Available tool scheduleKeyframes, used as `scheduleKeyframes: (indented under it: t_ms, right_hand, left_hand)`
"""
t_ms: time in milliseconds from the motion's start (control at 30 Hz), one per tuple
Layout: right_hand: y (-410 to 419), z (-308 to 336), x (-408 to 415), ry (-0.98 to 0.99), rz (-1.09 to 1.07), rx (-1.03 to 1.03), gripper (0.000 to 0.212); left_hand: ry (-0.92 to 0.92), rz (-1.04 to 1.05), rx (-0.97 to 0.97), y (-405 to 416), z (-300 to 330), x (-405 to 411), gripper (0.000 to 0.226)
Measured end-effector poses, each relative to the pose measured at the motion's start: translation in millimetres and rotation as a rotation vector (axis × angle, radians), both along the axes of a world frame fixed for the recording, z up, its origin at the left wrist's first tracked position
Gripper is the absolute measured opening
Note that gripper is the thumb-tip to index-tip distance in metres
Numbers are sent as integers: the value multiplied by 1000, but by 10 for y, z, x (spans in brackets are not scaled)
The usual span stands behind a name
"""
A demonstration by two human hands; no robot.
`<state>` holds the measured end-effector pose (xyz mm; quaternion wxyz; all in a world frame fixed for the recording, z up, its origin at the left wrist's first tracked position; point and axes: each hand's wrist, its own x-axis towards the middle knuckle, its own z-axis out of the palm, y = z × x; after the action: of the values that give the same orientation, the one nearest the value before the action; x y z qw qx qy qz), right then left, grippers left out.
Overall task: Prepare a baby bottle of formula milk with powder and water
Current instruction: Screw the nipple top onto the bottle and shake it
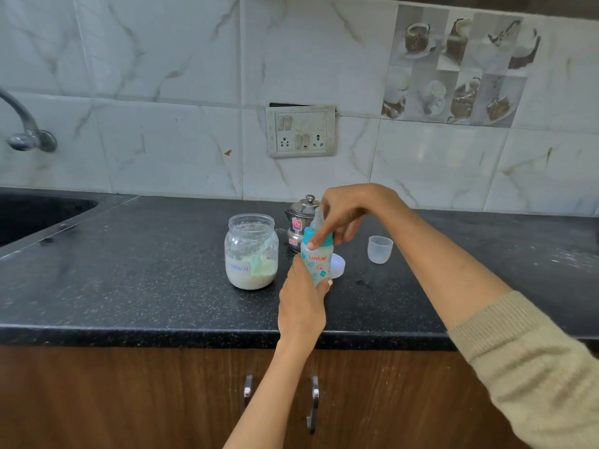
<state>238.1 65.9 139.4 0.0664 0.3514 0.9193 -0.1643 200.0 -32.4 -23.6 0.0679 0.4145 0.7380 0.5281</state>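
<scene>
A small baby bottle (pixel 317 264) with a teal collar and red lettering stands upright on the black counter (pixel 129 286). My left hand (pixel 303 303) wraps its lower body. My right hand (pixel 343 215) comes down from above, fingers around the teal collar and teat. To the left stands an open clear jar (pixel 251 251) labelled formula, with white powder in the bottom and a pale green scoop inside. A small steel pot (pixel 299 222) with a lid stands just behind the bottle.
The bottle's clear cap (pixel 380 249) sits upside down to the right. A white lid (pixel 337 265) lies flat behind the bottle. A sink (pixel 35 215) and tap (pixel 26 131) are at far left. A wall socket panel (pixel 301 131) is above the counter.
</scene>
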Motion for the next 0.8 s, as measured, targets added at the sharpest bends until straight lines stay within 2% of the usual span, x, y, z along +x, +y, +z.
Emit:
scheduleKeyframes:
  t_ms: [67, 133, 233, 267, 333, 400, 467, 600, 733, 800]
  right_hand:
    - [114, 69, 162, 47, -15, -106, 58]
    - [304, 134, 367, 241, -70, -167, 58]
    - [751, 20, 617, 553, -255, -77, 61]
    - [902, -75, 676, 566, -321, -34, 71]
    - [1039, -365, 745, 428, -390, -17, 93]
    - [1077, -667, 770, 328, -400, -58, 105]
    - [1124, -925, 772, 396, -416, -65, 102]
    - [1184, -1167, 752, 585, -447, -8, 77]
    - [1033, -896, 686, 728, -391, 15, 76]
    - [874, -602, 617, 692, -272, 55, 70]
  left_hand:
    - [14, -7, 0, -6, -4, 13, 56]
    - [28, -9, -1, -2, -8, 25, 58]
    - [33, -8, -5, 40, -3, 16, 62]
    - [40, -10, -6, 75, -2, 6, 62]
    - [39, -2, -5, 50, -12, -3, 61]
    - [48, 5, -5, 23, -43, 1, 60]
    - [49, 6, 2, 23, -59, 2, 60]
    - [50, 7, 4, 34, -50, -6, 59]
    - [58, 3, 11, 16, -48, -3, 59]
    - [58, 5, 8, 12, -39, -4, 59]
